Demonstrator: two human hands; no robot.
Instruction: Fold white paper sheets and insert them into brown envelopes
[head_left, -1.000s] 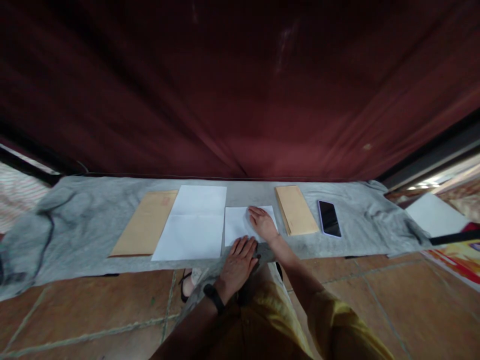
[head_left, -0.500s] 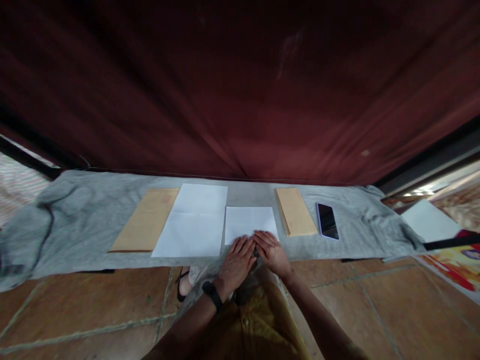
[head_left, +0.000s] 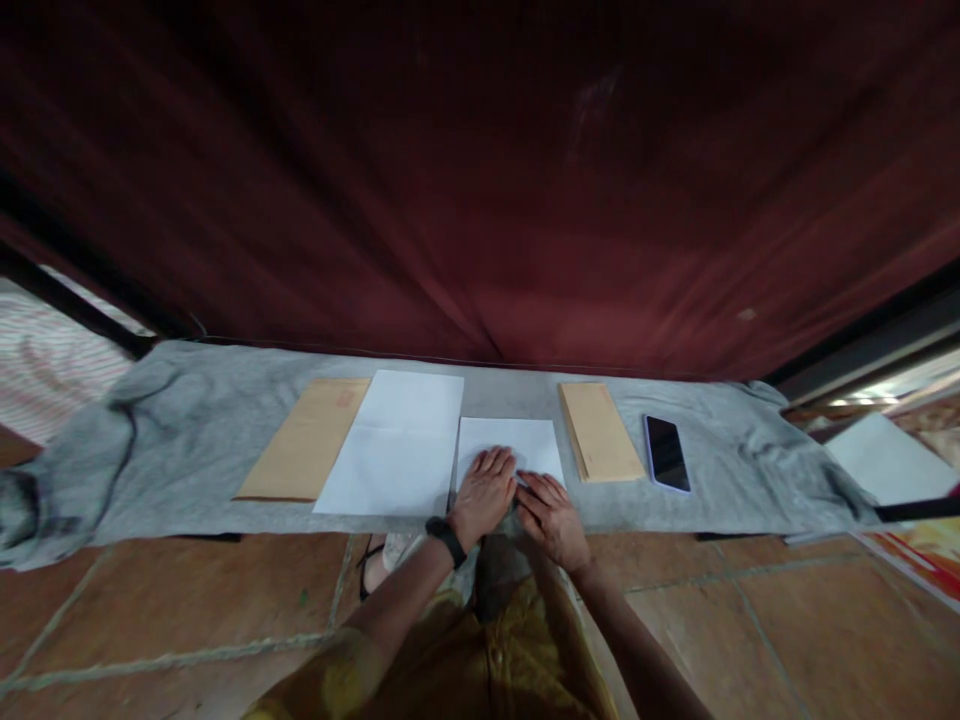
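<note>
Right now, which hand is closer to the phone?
Right. The right hand rests left of the phone, past the tan envelopes; the left hand farther left, on the small white paper.

Small sheet [head_left: 517, 440] between larger sheet [head_left: 394, 445] and envelope stack [head_left: 600, 430], phone [head_left: 666, 452] rightmost

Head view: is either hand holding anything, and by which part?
Nothing is gripped. The left hand and right hand lie flat, palms down, pressing the near edge of the small white sheet.
</note>
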